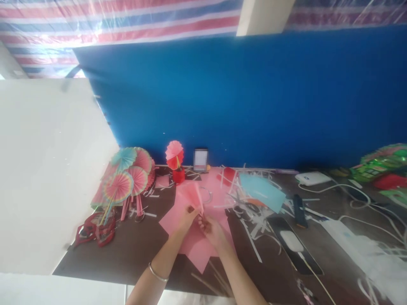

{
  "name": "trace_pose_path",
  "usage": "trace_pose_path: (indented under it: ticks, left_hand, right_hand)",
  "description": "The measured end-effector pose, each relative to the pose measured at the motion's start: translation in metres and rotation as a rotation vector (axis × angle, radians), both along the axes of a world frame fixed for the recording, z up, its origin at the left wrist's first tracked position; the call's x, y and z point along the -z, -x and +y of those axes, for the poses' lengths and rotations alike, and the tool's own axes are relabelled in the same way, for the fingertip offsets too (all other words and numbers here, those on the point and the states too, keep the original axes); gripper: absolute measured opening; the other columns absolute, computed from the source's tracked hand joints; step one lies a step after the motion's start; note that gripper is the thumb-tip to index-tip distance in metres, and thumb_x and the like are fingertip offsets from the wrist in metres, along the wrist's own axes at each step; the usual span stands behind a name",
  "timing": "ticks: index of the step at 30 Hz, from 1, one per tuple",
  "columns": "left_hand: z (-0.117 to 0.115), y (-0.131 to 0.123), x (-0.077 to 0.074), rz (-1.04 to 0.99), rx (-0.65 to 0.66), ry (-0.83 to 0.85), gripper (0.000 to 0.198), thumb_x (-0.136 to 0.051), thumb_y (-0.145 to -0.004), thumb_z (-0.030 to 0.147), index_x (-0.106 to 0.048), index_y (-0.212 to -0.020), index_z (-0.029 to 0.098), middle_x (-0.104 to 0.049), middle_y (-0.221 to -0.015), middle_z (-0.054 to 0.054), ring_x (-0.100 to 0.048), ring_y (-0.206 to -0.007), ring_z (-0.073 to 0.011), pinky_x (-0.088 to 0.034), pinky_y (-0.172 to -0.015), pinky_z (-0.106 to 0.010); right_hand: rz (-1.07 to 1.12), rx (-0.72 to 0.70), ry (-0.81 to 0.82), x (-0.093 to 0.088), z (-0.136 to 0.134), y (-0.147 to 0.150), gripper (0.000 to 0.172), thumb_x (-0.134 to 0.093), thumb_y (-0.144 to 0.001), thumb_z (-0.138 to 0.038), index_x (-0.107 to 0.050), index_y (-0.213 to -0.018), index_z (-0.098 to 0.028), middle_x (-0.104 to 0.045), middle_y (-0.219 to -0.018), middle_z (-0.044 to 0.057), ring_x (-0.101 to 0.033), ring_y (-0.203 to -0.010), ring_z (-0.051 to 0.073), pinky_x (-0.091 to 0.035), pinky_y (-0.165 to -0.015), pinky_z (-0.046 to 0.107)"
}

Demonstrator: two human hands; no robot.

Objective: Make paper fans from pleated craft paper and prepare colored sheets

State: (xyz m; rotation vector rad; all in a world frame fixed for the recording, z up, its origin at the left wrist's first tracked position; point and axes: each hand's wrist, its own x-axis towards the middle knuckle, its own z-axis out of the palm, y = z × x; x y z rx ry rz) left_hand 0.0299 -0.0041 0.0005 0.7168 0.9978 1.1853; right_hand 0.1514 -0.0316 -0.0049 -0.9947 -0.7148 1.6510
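Note:
A piece of folded pink paper (192,194) fans upward between my hands, over the middle of the table. My left hand (190,215), with a silver bangle on the wrist, is closed on its lower left side. Close beside it, my right hand (210,228) has its fingers curled at the narrow bottom end, pinching the paper there. Flat pink sheets (197,250) lie on the table under both hands. My fingers hide the exact folds at the grip.
Several finished paper fans (122,186) stand at the left beside red-framed glasses (95,228). A red holder (178,176) bears another fan at the back. To the right lie white paper strips (254,226), a blue sheet (263,190), a phone (295,245) and cables.

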Motion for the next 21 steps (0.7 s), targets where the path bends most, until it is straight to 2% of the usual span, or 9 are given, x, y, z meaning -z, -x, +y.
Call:
trace_pose_path:
  ticks: [3, 7, 11, 14, 18, 21]
  left_hand:
    - [-0.004, -0.003, -0.006, 0.088, -0.009, -0.046, 0.029, -0.079, -0.053, 0.03, -0.056, -0.056, 0.013, -0.06, -0.05, -0.002, -0.056, -0.047, -0.0114, -0.041, -0.05, -0.023]
    - [-0.007, -0.004, -0.017, 0.095, 0.014, -0.042, 0.03, -0.076, -0.057, 0.035, -0.057, -0.057, 0.012, -0.058, -0.048, -0.002, -0.051, -0.04, -0.0102, -0.038, -0.044, -0.023]
    - [-0.009, -0.003, -0.027, -0.011, 0.068, -0.081, 0.029, -0.073, -0.061, 0.036, -0.058, -0.06, 0.011, -0.058, -0.05, -0.002, -0.052, -0.043, -0.011, -0.038, -0.045, -0.024]
    - [-0.011, -0.003, -0.034, -0.023, 0.096, -0.15, 0.026, -0.075, -0.061, 0.031, -0.062, -0.068, 0.009, -0.062, -0.059, -0.006, -0.058, -0.055, -0.014, -0.043, -0.055, -0.025]
    - [-0.014, -0.002, -0.036, -0.084, 0.233, -0.208, 0.037, -0.074, -0.061, 0.027, -0.063, -0.092, 0.011, -0.067, -0.077, -0.01, -0.062, -0.065, -0.0191, -0.047, -0.062, -0.03]
    - [-0.015, -0.002, -0.031, -0.044, 0.316, -0.225, 0.039, -0.075, -0.061, 0.025, -0.062, -0.094, 0.011, -0.067, -0.076, -0.01, -0.06, -0.06, -0.0182, -0.047, -0.057, -0.03]
  right_hand:
    - [-0.004, 0.033, 0.0, -0.001, 0.001, 0.0, 0.021, -0.065, -0.065, -0.038, -0.063, -0.067, -0.017, -0.063, -0.061, 0.006, -0.059, -0.054, 0.018, -0.05, -0.049, 0.031]
    - [-0.018, 0.035, -0.012, -0.007, -0.004, 0.002, 0.023, -0.063, -0.068, -0.04, -0.064, -0.072, -0.017, -0.064, -0.066, 0.006, -0.06, -0.057, 0.017, -0.05, -0.052, 0.03]
    - [-0.322, 0.098, -0.139, -0.013, -0.013, 0.004, 0.031, -0.057, -0.074, -0.047, -0.061, -0.07, -0.017, -0.061, -0.063, 0.003, -0.058, -0.057, 0.016, -0.047, -0.052, 0.028]
    - [-0.487, 0.231, -0.223, -0.019, -0.018, 0.003, 0.03, -0.06, -0.073, -0.046, -0.059, -0.08, -0.017, -0.062, -0.075, 0.005, -0.06, -0.07, 0.019, -0.049, -0.058, 0.028]
    - [-0.414, 0.309, -0.23, -0.028, -0.017, -0.005, 0.039, -0.06, -0.074, -0.044, -0.054, -0.104, -0.02, -0.063, -0.09, 0.006, -0.061, -0.079, 0.019, -0.05, -0.063, 0.029]
    - [-0.303, 0.308, -0.277, -0.028, -0.011, -0.011, 0.039, -0.062, -0.073, -0.041, -0.054, -0.104, -0.019, -0.064, -0.093, 0.006, -0.061, -0.082, 0.02, -0.05, -0.07, 0.032]
